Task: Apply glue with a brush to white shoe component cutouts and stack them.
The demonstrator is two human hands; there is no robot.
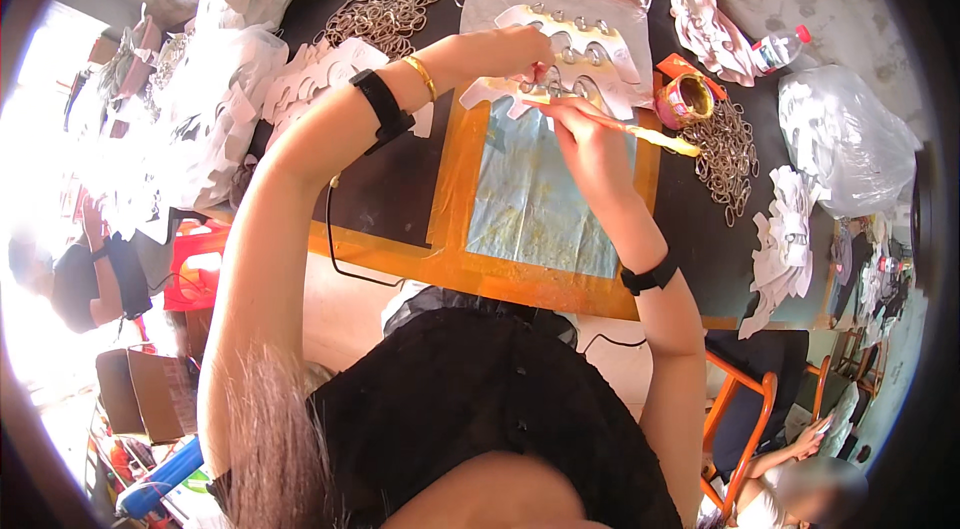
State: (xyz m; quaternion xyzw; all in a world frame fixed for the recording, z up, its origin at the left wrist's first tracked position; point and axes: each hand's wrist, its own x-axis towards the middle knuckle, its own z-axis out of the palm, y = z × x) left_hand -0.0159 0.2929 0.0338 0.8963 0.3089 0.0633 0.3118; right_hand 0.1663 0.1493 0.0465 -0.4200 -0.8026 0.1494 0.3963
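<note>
White scalloped strips [615, 76] lie in rows on a foil-like sheet, with silver metal rings [597, 53] set along their yellowish edges. Over the nearest strip, my left hand [515, 53] has its fingers pinched together beside the rings; its fingertips partly hide what they hold. My right hand [592, 141] is closed around a thin stick smeared with yellow [655, 137]. One end of that stick reaches the nearest strip by my left fingers, and the other sticks out to the right. An open, yellow-smeared can [686, 100] stands right of the strips.
Piles of metal rings lie at the back left [385, 17] and right [728, 164]. More white cut pieces [320, 79] are stacked left. Beneath my hands is a blue sheet edged with orange tape [540, 209]. A plastic bottle [782, 50] and clear bag [845, 139] stand right.
</note>
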